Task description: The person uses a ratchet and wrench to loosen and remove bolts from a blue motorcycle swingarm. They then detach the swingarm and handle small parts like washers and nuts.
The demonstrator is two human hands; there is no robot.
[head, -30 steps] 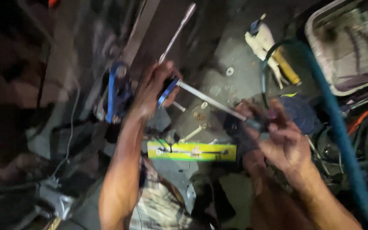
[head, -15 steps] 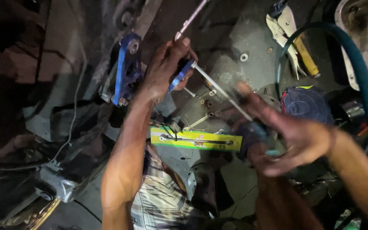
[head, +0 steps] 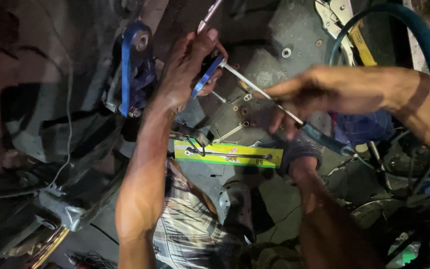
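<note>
My left hand (head: 187, 67) grips a small blue curved part (head: 206, 77) next to a blue bracket (head: 131, 65) on a dark machine body. A thin metal rod (head: 210, 12) rises above the hand's fingers. My right hand (head: 299, 94) reaches in from the right and pinches the metal shaft of a screwdriver (head: 260, 90). The shaft's tip meets the blue part. Its blue handle (head: 324, 140) sticks out below the hand.
A yellow-green card package (head: 225, 153) with a black cable lies on the concrete floor (head: 269, 30) below the hands. Yellow-handled pliers (head: 347, 27), a washer (head: 286, 52) and small screws lie nearby. A teal hose (head: 426, 45) arcs at the right. My knee (head: 235, 199) is below.
My right hand has slid from the screwdriver's handle up onto its shaft. My left hand has stayed on the blue part, and the view has shifted down and right.
</note>
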